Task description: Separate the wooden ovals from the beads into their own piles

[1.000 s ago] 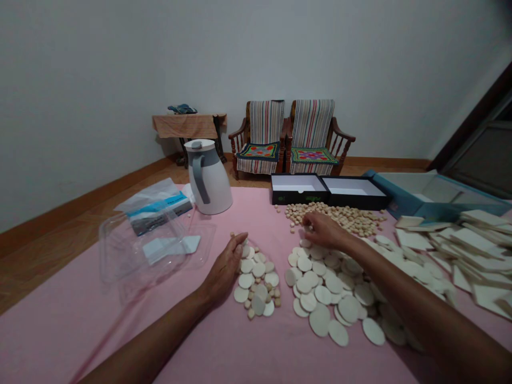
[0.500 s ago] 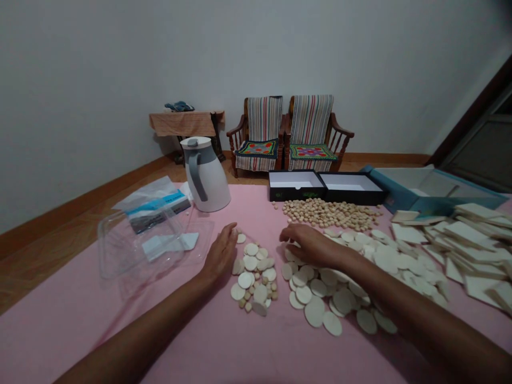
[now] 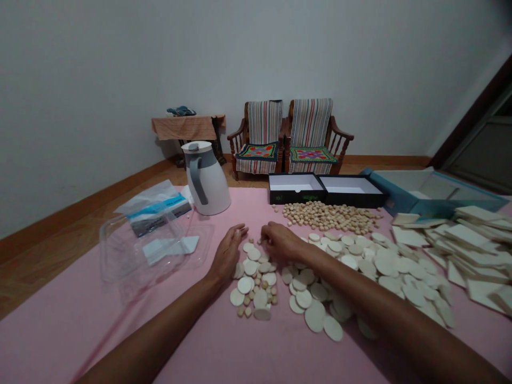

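Observation:
My left hand [image 3: 229,253] rests on edge at the left side of a small mixed pile, fingers stretched out and holding nothing. That pile has round wooden discs [image 3: 245,285] and small wooden cubes [image 3: 264,285]. At its far right edge, my right hand [image 3: 279,241] points down with curled fingers pressed together. Whatever is at those fingertips is too small and hidden to name. Under and beyond the right forearm spreads a larger heap of wooden discs [image 3: 315,317], partly covered by the arm.
Many small wooden cubes [image 3: 332,215] lie before two black boxes [image 3: 296,196]. Blue box [image 3: 436,200] and square wooden pieces [image 3: 476,240] are at right. A white jug [image 3: 214,186], a blue-and-dark packet [image 3: 160,216] and clear plastic containers [image 3: 116,261] stand left on the pink cloth [image 3: 256,352].
My right hand has moved left from the larger disc heap to the small pile, and its fingers have curled in. The left hand has shifted slightly, its thumb now raised.

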The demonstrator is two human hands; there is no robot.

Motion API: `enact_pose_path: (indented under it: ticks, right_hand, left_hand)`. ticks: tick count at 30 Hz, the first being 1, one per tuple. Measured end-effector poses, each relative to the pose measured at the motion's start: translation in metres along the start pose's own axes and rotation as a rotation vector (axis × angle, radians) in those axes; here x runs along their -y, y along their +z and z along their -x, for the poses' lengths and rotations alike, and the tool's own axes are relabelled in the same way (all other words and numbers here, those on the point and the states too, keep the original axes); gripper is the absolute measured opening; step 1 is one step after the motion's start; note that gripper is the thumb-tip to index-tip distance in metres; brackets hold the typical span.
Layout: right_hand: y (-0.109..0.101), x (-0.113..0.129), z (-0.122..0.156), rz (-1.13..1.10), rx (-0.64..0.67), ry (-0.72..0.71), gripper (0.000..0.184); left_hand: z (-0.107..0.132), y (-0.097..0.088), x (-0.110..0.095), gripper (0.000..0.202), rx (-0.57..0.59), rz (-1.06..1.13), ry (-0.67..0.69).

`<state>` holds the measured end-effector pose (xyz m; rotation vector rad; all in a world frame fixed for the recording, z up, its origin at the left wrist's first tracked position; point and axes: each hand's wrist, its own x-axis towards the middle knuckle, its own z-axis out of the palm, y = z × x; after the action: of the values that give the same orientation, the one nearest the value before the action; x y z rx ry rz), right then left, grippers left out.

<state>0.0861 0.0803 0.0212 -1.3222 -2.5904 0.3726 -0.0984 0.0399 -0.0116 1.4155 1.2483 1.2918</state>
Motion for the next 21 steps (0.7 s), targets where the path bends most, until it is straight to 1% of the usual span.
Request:
enact_pose_path:
  ticks: [3, 5, 6, 7, 8, 9, 11, 13, 14, 16, 19, 21]
  right_hand:
    - [-0.019, -0.025, 0.004, 0.13, -0.045, 0.166, 0.021]
    - [-0.029, -0.039, 0.004, 0.232, -0.129, 0.282, 0.024]
    - [-0.031, -0.043, 0.003, 0.265, -0.173, 0.315, 0.026]
    - [-0.032, -0.044, 0.002, 0.273, -0.202, 0.318, 0.027]
    - [-0.03, -0.043, 0.0, 0.251, -0.205, 0.288, 0.027]
    - [-0.027, -0.04, -0.003, 0.202, -0.18, 0.228, 0.027]
    - [-0.016, -0.03, -0.008, 0.071, -0.086, 0.071, 0.028]
    - [-0.004, -0.016, -0.014, -0.021, 0.002, -0.033, 0.027]
    - [0.001, -0.009, -0.016, -0.038, 0.027, -0.042, 0.025]
    - [0.009, 0.002, -0.018, -0.032, 0.042, 0.001, 0.025]
    - [0.016, 0.012, -0.018, 0.039, 0.01, 0.086, 0.032]
    - [0.019, 0.015, -0.018, 0.095, 0.002, 0.106, 0.03]
  left_hand:
    - [0.005, -0.005, 0.002, 0.048, -0.136, 0.026, -0.022]
    - [0.008, -0.007, 0.002, 0.046, -0.176, 0.027, -0.029]
    - [0.009, -0.007, 0.002, 0.045, -0.187, 0.023, -0.03]
    - [0.009, -0.008, 0.003, 0.045, -0.201, 0.021, -0.025]
    - [0.009, -0.009, 0.004, 0.045, -0.213, 0.021, -0.017]
    - [0.008, -0.009, 0.005, 0.045, -0.223, 0.025, -0.008]
    - [0.006, -0.011, 0.008, 0.045, -0.237, 0.036, 0.007]
    - [0.004, -0.013, 0.012, 0.044, -0.24, 0.043, 0.017]
    - [0.003, -0.014, 0.013, 0.044, -0.237, 0.043, 0.021]
    - [0.003, -0.016, 0.014, 0.044, -0.231, 0.04, 0.031]
    - [0.003, -0.016, 0.012, 0.044, -0.227, 0.03, 0.035]
    - [0.004, -0.015, 0.01, 0.044, -0.221, 0.019, 0.032]
